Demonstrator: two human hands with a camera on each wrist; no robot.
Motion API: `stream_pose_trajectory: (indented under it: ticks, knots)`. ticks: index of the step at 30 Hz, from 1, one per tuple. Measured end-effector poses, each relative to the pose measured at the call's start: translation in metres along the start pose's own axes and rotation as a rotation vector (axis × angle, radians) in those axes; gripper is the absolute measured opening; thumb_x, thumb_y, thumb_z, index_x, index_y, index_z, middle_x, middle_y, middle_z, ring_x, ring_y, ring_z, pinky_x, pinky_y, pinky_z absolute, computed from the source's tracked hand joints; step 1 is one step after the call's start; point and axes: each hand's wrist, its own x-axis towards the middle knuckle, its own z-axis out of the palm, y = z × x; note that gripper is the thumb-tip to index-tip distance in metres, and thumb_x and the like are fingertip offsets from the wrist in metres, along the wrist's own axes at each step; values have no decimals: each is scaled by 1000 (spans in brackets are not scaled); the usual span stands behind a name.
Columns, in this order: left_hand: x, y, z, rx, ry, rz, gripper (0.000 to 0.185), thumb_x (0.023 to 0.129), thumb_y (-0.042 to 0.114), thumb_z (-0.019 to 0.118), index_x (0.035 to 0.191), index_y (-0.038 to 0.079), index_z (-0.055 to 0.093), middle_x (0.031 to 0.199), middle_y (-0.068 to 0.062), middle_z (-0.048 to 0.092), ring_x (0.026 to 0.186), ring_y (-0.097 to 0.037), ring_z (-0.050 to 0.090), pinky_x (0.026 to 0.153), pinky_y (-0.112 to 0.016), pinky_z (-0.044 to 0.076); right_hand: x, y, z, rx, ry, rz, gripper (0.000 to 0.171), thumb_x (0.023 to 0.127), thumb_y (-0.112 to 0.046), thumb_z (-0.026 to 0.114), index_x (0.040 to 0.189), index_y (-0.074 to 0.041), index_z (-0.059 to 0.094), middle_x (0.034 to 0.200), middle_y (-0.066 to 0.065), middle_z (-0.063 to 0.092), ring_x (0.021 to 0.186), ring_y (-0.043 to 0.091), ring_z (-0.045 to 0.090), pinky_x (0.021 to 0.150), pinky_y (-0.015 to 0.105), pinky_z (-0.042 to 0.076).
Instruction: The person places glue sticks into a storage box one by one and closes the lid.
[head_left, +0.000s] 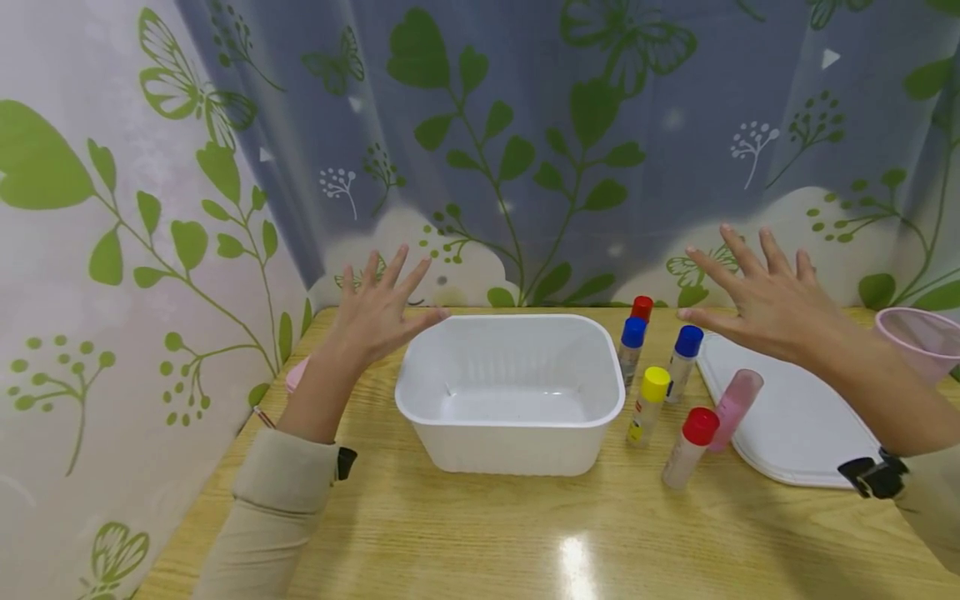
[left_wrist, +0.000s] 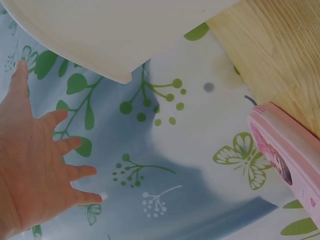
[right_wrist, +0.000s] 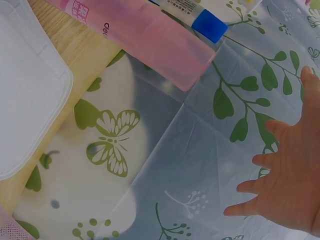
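My left hand point(head_left: 378, 312) is held up with fingers spread, near the left rim of a white plastic basin point(head_left: 510, 450). In the left wrist view the same hand point(left_wrist: 40, 165) shows its palm and holds nothing. Raised on the other side, my right hand point(head_left: 772, 304) also has its fingers spread and holds nothing. Below and left of it stand several glue bottles: a yellow-capped one point(head_left: 645, 412), a red-capped one point(head_left: 686, 454), a blue-capped one point(head_left: 681, 371) and another blue-capped one point(head_left: 630, 354). A pink translucent bottle point(head_left: 735, 408) stands among them.
A white lid point(head_left: 795, 425) lies flat under the right forearm. At the far right is a pink basket point(head_left: 918, 342). A pink case point(left_wrist: 285, 155) sits at the table's left edge. Behind the wooden table point(head_left: 465, 533) hangs a leaf-patterned curtain point(head_left: 495, 167).
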Motion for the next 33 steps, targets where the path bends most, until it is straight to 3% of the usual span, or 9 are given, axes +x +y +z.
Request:
stream_pose_trajectory:
  ticks: [10, 21, 27, 33]
  knots:
    - [-2, 2, 1, 20, 11, -4, 83, 83, 75, 20, 149, 26, 8, 152, -6, -7, 134, -36, -8, 101, -60, -9, -3, -3, 0, -13, -2, -7, 77, 89, -59, 41, 149, -20, 12, 150, 17, -9, 128, 48, -16, 91, 72, -9]
    - [-21, 13, 6, 22, 67, 16, 80, 85, 71, 28, 149, 24, 11, 152, -7, -4, 134, -34, -13, 102, -59, -9, -19, -16, 2, -62, 51, -70, 80, 86, -59, 48, 148, -21, 16, 151, 18, -3, 130, 45, -15, 94, 67, -12]
    - [-35, 16, 16, -54, 98, 28, 79, 87, 68, 30, 148, 21, 16, 152, -10, 0, 134, -33, -14, 103, -59, -7, -35, -29, 4, -59, 87, -121, 82, 84, -57, 54, 148, -22, 17, 152, 14, -5, 131, 35, -19, 96, 58, -19]
    - [-46, 19, 24, -199, 78, 26, 74, 90, 62, 34, 148, 21, 17, 152, -9, -2, 135, -33, -8, 106, -53, -2, -52, -40, 12, -56, 125, -176, 83, 82, -57, 56, 148, -23, 18, 152, 11, -4, 133, 34, -16, 99, 62, -10]
